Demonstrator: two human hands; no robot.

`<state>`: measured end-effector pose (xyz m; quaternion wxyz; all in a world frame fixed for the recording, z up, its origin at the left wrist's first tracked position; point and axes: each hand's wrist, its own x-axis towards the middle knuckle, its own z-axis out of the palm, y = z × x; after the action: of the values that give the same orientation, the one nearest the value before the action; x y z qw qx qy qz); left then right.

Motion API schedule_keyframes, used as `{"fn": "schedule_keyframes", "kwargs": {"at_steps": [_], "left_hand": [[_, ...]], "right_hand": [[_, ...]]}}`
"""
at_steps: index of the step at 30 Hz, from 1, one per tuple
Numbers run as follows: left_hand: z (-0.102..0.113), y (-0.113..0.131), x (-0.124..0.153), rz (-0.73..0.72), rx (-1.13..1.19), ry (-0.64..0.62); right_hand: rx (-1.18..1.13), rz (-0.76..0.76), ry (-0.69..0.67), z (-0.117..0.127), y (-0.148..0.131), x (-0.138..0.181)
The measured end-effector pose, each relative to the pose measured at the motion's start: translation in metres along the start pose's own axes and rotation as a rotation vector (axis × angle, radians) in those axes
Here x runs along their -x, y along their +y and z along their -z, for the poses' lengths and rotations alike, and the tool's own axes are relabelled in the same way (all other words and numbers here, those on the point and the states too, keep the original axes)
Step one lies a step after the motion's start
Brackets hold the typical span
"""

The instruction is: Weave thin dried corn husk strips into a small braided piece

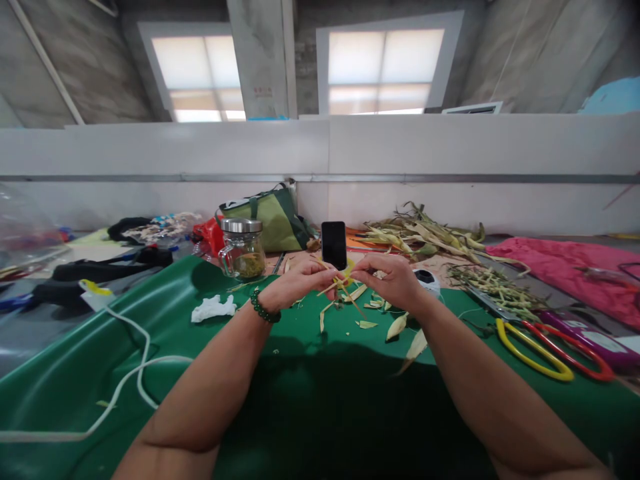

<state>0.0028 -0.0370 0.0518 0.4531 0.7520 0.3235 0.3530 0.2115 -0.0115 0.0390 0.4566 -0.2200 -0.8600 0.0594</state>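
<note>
In the head view my left hand (299, 285), with a green bead bracelet (263, 308) at the wrist, pinches a small crossed piece of pale husk strips (342, 285). My right hand (393, 281) meets it from the other side, thumb and fingertips closed on the strips' right end. Thin strip ends stick out between the hands in several directions. Below and around them, dry husk scraps (397, 327) lie on the green mat (310, 353). A dark-screened phone (334, 244) stands upright just behind my hands.
At left are a lidded glass mug (243, 257), crumpled tissue (214, 309) and a white cable (145, 353). Right are scissors with yellow and red handles (533, 350), a thread spool (427, 280) and cut stems (500, 287). Behind are a husk pile (425, 233) and a green bag (275, 223).
</note>
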Motion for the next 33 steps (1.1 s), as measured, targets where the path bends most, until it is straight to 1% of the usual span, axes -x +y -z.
{"fn": "schedule_keyframes", "kwargs": {"at_steps": [3, 6, 7, 9, 11, 13, 14, 15, 17, 19, 20, 22, 23, 25, 27, 28, 30, 31, 32, 33], "left_hand": [[-0.003, -0.003, -0.002, 0.001, -0.037, 0.015], [-0.005, -0.008, -0.005, 0.046, 0.050, 0.045], [-0.006, -0.010, -0.006, 0.049, 0.083, 0.082], [-0.006, -0.010, -0.007, 0.039, 0.151, 0.213], [-0.008, -0.009, -0.007, 0.032, 0.234, 0.359], [-0.010, -0.007, -0.007, 0.031, 0.334, 0.439], [-0.011, -0.006, -0.007, 0.024, 0.384, 0.452], [-0.012, -0.005, -0.006, 0.009, 0.431, 0.444], [-0.014, -0.002, -0.004, -0.043, 0.519, 0.366], [-0.015, 0.000, -0.001, -0.084, 0.596, 0.203], [-0.015, 0.001, 0.000, -0.084, 0.625, 0.109], [-0.014, 0.001, 0.001, -0.035, 0.642, -0.038], [-0.014, 0.000, 0.001, -0.005, 0.623, -0.065], [-0.016, -0.002, 0.000, 0.040, 0.524, -0.044], [-0.020, -0.006, -0.003, 0.047, 0.405, 0.016], [-0.022, -0.007, -0.004, 0.042, 0.360, 0.046], [-0.026, -0.010, -0.007, 0.023, 0.321, 0.124], [-0.027, -0.010, -0.008, 0.003, 0.321, 0.189], [-0.028, -0.011, -0.008, -0.019, 0.323, 0.265], [-0.028, -0.011, -0.008, -0.037, 0.325, 0.342]], "right_hand": [[-0.015, -0.021, -0.010, -0.003, -0.001, 0.000], [-0.040, -0.051, -0.017, -0.005, -0.001, 0.001], [-0.055, -0.091, 0.001, -0.005, -0.001, 0.001], [-0.100, -0.208, 0.025, -0.004, 0.001, 0.001], [-0.176, -0.332, -0.020, -0.004, 0.002, -0.001], [-0.306, -0.440, -0.099, -0.004, 0.003, -0.002], [-0.387, -0.493, -0.110, -0.005, 0.003, -0.003], [-0.472, -0.544, -0.088, -0.005, 0.004, -0.004], [-0.616, -0.612, 0.030, -0.006, 0.004, -0.005], [-0.678, -0.610, 0.155, -0.003, 0.005, -0.006], [-0.680, -0.587, 0.176, -0.001, 0.005, -0.006], [-0.642, -0.526, 0.134, 0.004, 0.005, -0.006], [-0.612, -0.495, 0.103, 0.006, 0.004, -0.006], [-0.564, -0.447, 0.059, 0.007, 0.003, -0.005], [-0.545, -0.415, 0.062, 0.005, 0.001, -0.005], [-0.533, -0.403, 0.092, 0.004, 0.000, -0.005], [-0.458, -0.380, 0.238, 0.000, -0.001, -0.004], [-0.398, -0.370, 0.324, -0.001, -0.001, -0.004], [-0.334, -0.363, 0.378, -0.003, -0.001, -0.003], [-0.278, -0.359, 0.382, -0.004, -0.001, -0.003]]}}
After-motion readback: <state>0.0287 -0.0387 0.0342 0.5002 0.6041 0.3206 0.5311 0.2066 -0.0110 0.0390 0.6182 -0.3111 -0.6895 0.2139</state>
